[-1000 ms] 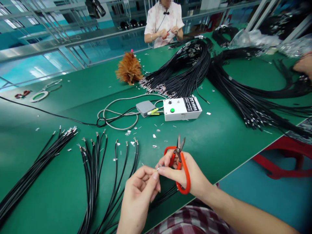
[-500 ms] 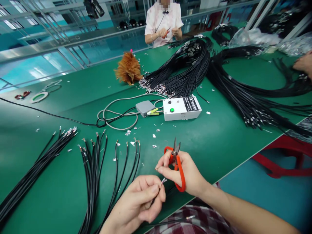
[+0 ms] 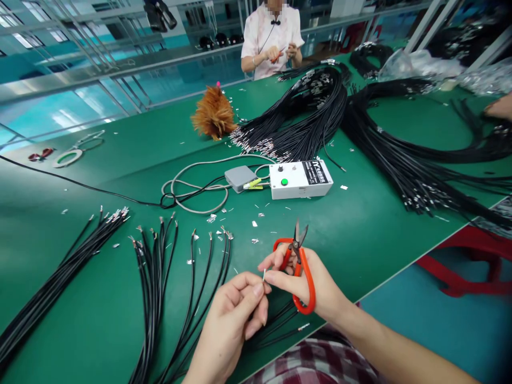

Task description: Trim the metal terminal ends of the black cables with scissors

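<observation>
My left hand [image 3: 236,314] is closed, pinching the end of a cable [image 3: 264,275], whose thin pale tip sticks up between thumb and finger. Most of that cable is hidden by the hand. In my right hand [image 3: 312,280] rests a pair of scissors [image 3: 297,258] with orange handles, blades pointing up and slightly parted. The right thumb and fingertips close in right beside the pale tip, nearly touching my left fingers. Several black cables [image 3: 200,298] with stripped ends lie left of my hands, and a few more cables [image 3: 280,333] lie beneath and to the right.
A white box with a green button [image 3: 302,180] stands ahead, by a grey block [image 3: 240,177] and looped cord. Large black cable bundles [image 3: 296,117] and a brown feather duster [image 3: 214,112] lie farther back. A co-worker [image 3: 272,40] is across the table; another hand [image 3: 500,106] shows at right.
My hands have come together at the cable tip, the left moving up and right. The scissors have shifted slightly right. More cable ends show beneath my hands.
</observation>
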The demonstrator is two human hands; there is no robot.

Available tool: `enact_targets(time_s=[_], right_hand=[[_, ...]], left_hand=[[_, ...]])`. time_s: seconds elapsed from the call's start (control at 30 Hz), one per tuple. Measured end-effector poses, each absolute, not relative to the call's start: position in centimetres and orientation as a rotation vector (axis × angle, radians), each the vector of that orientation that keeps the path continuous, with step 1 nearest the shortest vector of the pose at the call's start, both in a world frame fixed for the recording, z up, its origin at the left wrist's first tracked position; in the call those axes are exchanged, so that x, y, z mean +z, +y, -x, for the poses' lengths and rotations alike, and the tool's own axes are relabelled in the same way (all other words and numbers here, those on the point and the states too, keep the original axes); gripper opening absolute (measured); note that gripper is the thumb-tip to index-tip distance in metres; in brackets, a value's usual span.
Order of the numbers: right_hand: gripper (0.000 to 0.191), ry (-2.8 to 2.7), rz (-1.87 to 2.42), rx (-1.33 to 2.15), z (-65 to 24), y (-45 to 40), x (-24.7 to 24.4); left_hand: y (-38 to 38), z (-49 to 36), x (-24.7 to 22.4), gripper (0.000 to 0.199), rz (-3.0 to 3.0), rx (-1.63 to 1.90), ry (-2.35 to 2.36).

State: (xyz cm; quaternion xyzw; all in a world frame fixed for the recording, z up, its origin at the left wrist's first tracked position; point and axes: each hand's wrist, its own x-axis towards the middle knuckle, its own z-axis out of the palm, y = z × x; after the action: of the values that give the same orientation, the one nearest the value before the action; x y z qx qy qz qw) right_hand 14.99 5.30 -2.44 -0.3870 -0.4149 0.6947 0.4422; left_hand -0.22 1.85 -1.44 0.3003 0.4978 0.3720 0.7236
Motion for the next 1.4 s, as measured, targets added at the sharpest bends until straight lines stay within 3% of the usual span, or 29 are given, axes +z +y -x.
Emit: enact_targets(time_s=[1.03,1.13,1.23,1.4], right_hand=[[0.026,-0.966,1.098,1.569,-14.3,4.0,-2.9],[0.025,-0.988,1.087,1.539,-14.3,4.1,-2.8],[0.023,-1.003,1.087,1.505,-14.1,4.1,-2.7],[0.022,-1.059,1.058,1.456,-13.6,3.2,-2.8]], left_hand=[[1.1,-0.8,-1.9,0.026,-0.781,1.08,1.367],[0.9,-1.1,-1.8,0.018,-0.794,1.098,1.356],[0.4,-1.4,-1.5,0.027,-0.93,1.164,1.42],[0.6,-1.2,-1.9,0.026,-1.132,1.038,1.536]])
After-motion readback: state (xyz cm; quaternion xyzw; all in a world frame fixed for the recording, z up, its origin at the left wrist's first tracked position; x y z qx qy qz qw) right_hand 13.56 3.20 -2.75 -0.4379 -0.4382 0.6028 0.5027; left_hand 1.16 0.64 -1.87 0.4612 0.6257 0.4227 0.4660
